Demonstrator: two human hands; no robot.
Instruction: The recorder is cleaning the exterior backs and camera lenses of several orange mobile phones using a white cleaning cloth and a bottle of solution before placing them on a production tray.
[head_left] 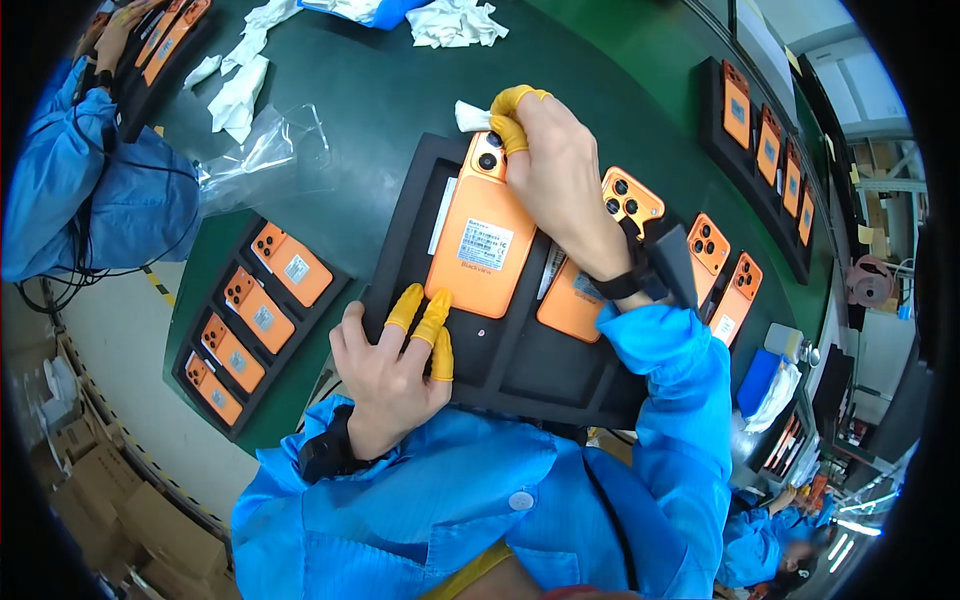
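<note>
An orange phone [482, 240] lies back-up on a black tray [520, 370] in front of me. My right hand [560, 175], with yellow finger cots, pinches a small white wipe [470, 115] and presses it against the phone's camera corner. My left hand [390, 365] rests on the tray's near edge, its cot-covered fingertips touching the phone's lower end. More orange phones [630, 205] lie on the same tray to the right, partly hidden by my right wrist.
A black tray [250, 320] with several orange phones sits to the left, another tray [765, 150] at the far right. Crumpled white wipes [455, 22] and a clear plastic bag [260, 150] lie on the green belt. Another person's blue sleeve [90, 190] is at left.
</note>
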